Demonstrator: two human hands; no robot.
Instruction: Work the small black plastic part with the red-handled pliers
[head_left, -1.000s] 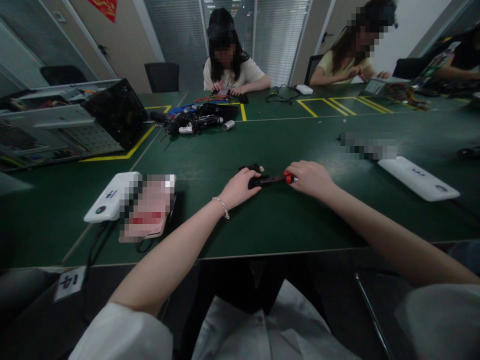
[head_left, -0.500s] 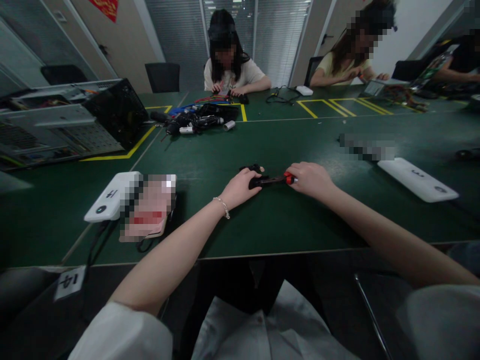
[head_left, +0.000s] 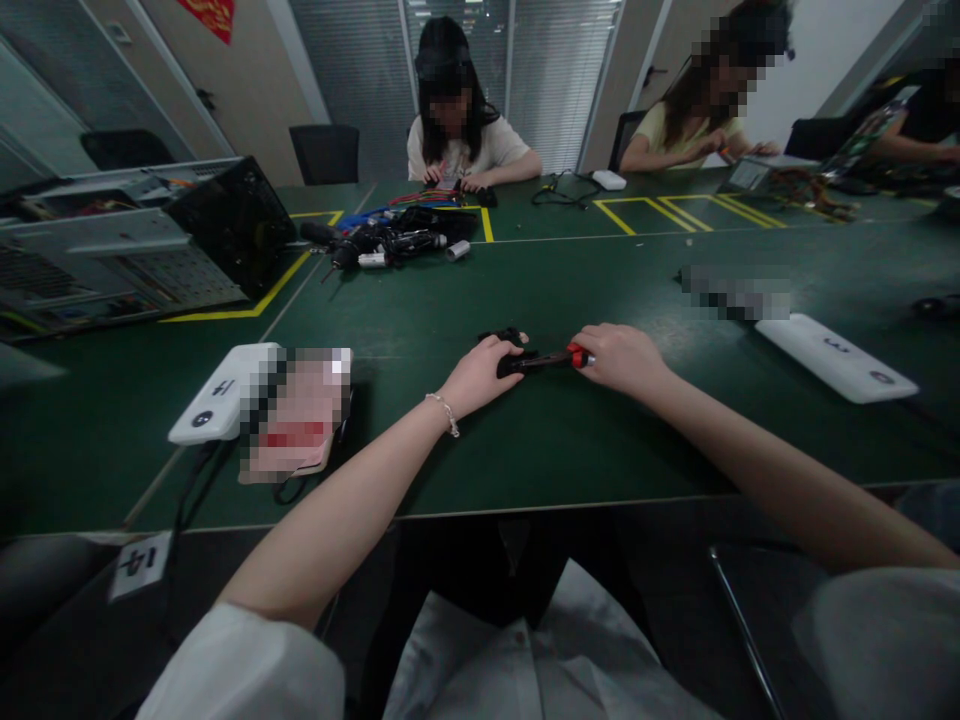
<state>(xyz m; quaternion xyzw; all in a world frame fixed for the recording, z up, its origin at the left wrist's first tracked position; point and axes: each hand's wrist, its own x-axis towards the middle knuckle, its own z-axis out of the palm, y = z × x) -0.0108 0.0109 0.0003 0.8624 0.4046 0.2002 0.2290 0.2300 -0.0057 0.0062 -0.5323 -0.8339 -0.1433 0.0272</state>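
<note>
My left hand (head_left: 480, 375) is closed around a small black part (head_left: 510, 352) lying on the green table (head_left: 525, 440). My right hand (head_left: 619, 357) grips a screwdriver (head_left: 559, 358) with a red collar. Its dark shaft lies level and points left into the black part. The two hands are a short gap apart, near the table's middle. What the part is in detail is too dark to tell.
A white power bank marked 14 (head_left: 217, 392) and a blurred card lie at the left. An open computer case (head_left: 135, 240) stands at the far left. A pile of cables and tools (head_left: 390, 240) sits further back. Another white bank (head_left: 836, 357) lies right. Other people work across the table.
</note>
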